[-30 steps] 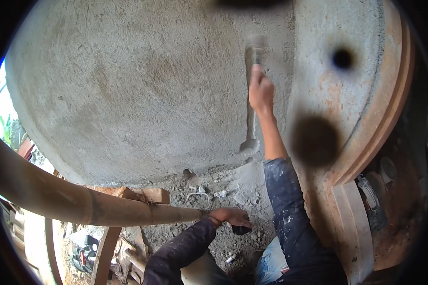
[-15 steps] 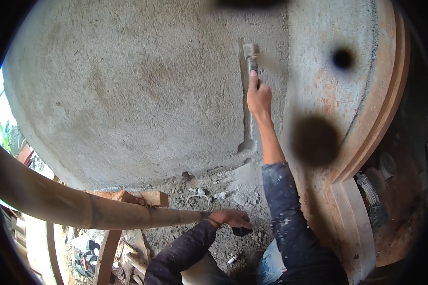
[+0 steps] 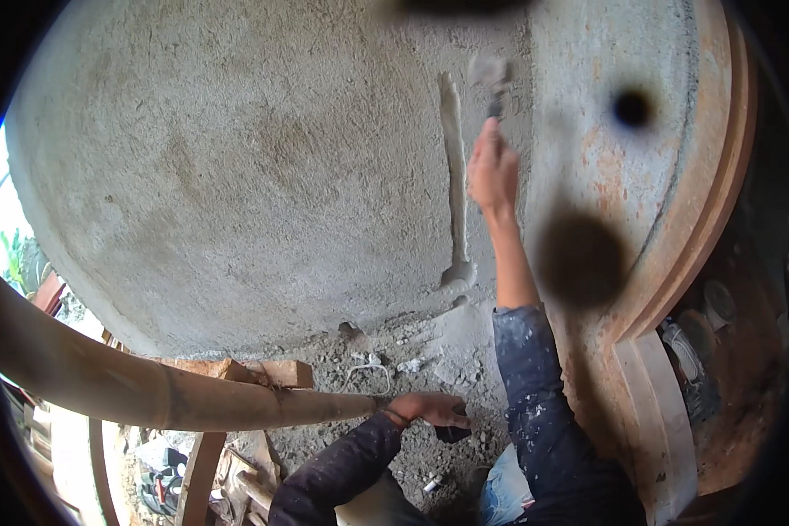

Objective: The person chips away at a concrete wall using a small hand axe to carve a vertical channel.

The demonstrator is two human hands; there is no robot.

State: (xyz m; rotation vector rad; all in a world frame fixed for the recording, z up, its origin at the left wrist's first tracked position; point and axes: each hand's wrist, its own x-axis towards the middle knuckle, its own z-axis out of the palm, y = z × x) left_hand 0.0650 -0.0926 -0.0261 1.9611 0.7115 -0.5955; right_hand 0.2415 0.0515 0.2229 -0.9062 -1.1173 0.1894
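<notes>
My right hand [image 3: 493,171] is raised against the grey cement wall [image 3: 280,175], closed round the handle of a flat brush [image 3: 489,72]. The brush head is smeared by motion and lies right of a narrow vertical groove [image 3: 453,184] cut in the plaster. A wider hollow forms the groove's lower end. Low down, my left hand [image 3: 425,408] is by the end of a thick bamboo pole [image 3: 263,408]. Its fingers are bent over a small dark object [image 3: 452,433] whose kind I cannot make out.
Crumbled mortar [image 3: 377,351] lies along the wall's foot, with a loop of pale wire [image 3: 366,368] in it. A timber block [image 3: 287,373] sits behind the pole. To the right stands a curved, moulded column [image 3: 649,202]. Tools and wood scraps [image 3: 162,478] lie lower left.
My right hand and the brush have moved right and slightly up, away from the groove, which now shows along its length. My left hand stays nearly in place.
</notes>
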